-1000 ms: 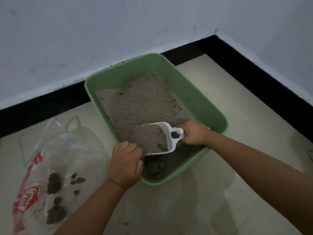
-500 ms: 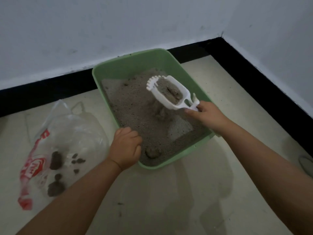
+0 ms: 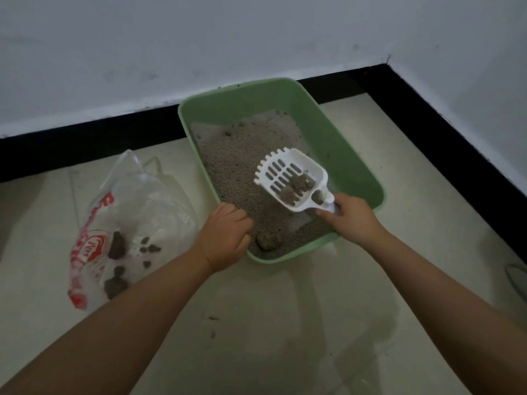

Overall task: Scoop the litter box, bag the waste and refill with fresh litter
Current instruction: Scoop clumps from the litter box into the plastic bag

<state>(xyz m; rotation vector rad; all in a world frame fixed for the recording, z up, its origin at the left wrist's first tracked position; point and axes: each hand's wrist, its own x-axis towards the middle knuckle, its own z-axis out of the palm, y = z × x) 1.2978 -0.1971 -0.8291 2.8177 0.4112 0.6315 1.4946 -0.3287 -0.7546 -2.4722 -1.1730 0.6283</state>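
**Clumps sifted, bag lies lower left**

While held level above the litter at centre frame, carries three dark clumps, two in the bowl and one in the throat by the handle: one white slotted scoop [image 3: 291,181]. Long axis runs from toothed edge at upper left down to handle at lower right. Handle pinched in the right hand [image 3: 352,219], grip closed around it. Left hand [image 3: 225,238] curled over the near-left rim of the one green litter box [image 3: 353,155], apparently steadying it. One more clump [image 3: 268,240] left in the litter at the near end, just right of the left hand.

One clear plastic bag [image 3: 137,206] with red print, flat on the floor at lower left, well apart from the scoop and beyond the left hand. Roughly eight or nine dark lumps already inside. Next move, probably: swing leftward across the box rim, keeping level so nothing rolls off.
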